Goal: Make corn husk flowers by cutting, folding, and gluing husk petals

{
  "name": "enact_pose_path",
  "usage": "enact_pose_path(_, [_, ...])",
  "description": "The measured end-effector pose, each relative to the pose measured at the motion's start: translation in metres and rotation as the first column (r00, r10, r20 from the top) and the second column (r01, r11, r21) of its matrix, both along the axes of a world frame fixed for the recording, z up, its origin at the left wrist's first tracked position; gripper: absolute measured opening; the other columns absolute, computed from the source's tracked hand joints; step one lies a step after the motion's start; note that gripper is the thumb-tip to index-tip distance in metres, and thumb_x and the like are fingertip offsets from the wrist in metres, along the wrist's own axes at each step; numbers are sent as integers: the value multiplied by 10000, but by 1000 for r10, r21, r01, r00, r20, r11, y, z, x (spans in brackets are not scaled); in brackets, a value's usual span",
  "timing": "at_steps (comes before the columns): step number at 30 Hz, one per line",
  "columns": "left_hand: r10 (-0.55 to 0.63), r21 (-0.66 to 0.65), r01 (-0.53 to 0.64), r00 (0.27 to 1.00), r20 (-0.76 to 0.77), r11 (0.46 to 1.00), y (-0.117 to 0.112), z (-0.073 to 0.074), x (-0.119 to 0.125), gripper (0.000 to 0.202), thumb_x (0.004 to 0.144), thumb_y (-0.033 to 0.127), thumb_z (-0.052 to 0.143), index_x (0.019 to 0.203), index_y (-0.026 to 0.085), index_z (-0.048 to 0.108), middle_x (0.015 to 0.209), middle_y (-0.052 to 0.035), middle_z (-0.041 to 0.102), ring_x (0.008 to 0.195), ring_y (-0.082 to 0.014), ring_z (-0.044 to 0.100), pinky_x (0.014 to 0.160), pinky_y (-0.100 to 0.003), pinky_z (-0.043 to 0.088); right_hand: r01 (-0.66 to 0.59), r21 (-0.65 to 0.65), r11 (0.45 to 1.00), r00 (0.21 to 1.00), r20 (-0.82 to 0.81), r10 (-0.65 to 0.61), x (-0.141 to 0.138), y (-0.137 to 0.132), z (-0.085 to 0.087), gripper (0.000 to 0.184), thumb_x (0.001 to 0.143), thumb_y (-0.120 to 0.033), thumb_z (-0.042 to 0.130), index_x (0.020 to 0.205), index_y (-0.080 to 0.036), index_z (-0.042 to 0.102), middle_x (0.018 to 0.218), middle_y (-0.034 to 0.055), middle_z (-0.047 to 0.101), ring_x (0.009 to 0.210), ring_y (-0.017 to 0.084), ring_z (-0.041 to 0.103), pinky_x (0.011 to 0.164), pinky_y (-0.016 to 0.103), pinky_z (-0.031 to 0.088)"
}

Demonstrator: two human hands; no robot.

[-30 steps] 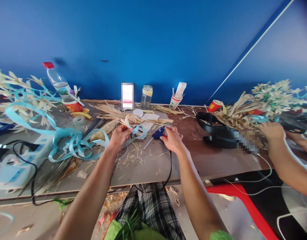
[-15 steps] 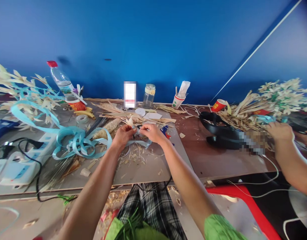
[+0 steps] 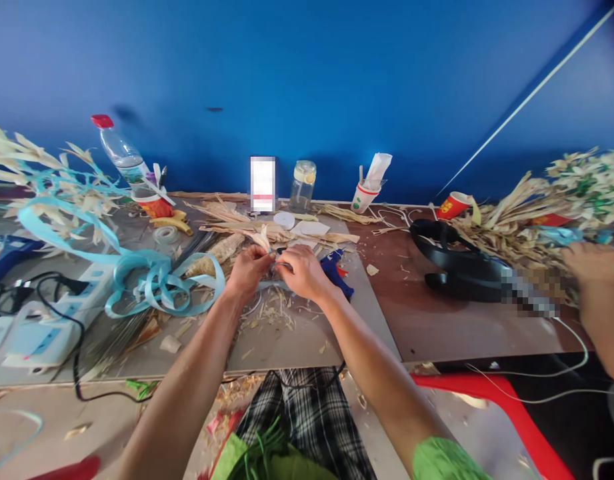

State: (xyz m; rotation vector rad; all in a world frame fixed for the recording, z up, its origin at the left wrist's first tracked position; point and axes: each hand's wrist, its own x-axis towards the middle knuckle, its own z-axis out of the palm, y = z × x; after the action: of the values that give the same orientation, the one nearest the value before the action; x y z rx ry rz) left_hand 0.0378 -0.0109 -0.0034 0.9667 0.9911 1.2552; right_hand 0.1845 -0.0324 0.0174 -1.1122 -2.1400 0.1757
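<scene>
My left hand (image 3: 249, 270) pinches a small pale flower of dried husk (image 3: 263, 237), its petals pointing up above the fingertips. Close against it, my right hand (image 3: 304, 270) is closed, with a thin dark piece showing at the fingertips; what it grips I cannot make out. A pale blue strip (image 3: 273, 285) passes beneath the two hands. Just right of my right hand lies a blue glue gun (image 3: 338, 272). Thin husk scraps (image 3: 271, 317) are strewn on the table below the hands.
Looped blue ribbon (image 3: 159, 287), a power strip (image 3: 61, 333) and cables lie left. Husk strips (image 3: 227, 217), a phone (image 3: 263, 183), a jar (image 3: 303, 187) and paper cups (image 3: 365, 198) stand behind. A black headset (image 3: 451, 267) and another person's hand (image 3: 594, 267) are at right.
My right hand has turned and curled its fingers in closer to my left hand. The view has shifted slightly, so more of the glue gun shows.
</scene>
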Motion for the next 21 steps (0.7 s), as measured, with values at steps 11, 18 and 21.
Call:
enact_pose_path(11, [-217,-43,249,906,363,968,-6,12,-1,331,563,153,798,828,117,601,670,6,603,612,-96,574,602,-218,441,-77,-36,996,988,-139,72,1,-1,1,164,825,-160,563,662,-177,577,662,10,577,694,142,508,725,269,361])
enact_pose_path(18, [-117,42,112,984,135,993,-2,3,1,239,574,219,776,693,130,589,562,39,520,503,-61,448,497,-199,323,-90,-101,991,982,-178,71,2,2,-1,142,782,-133,599,645,-167,594,643,9,580,670,135,518,666,247,362])
enact_pose_path(21, [-84,71,92,990,-112,993,-3,3,1,222,650,299,720,655,122,586,500,38,479,465,-56,383,462,-204,257,-63,-89,994,989,-137,50,2,3,-4,139,771,-107,582,647,-169,594,638,12,579,670,143,515,676,258,362])
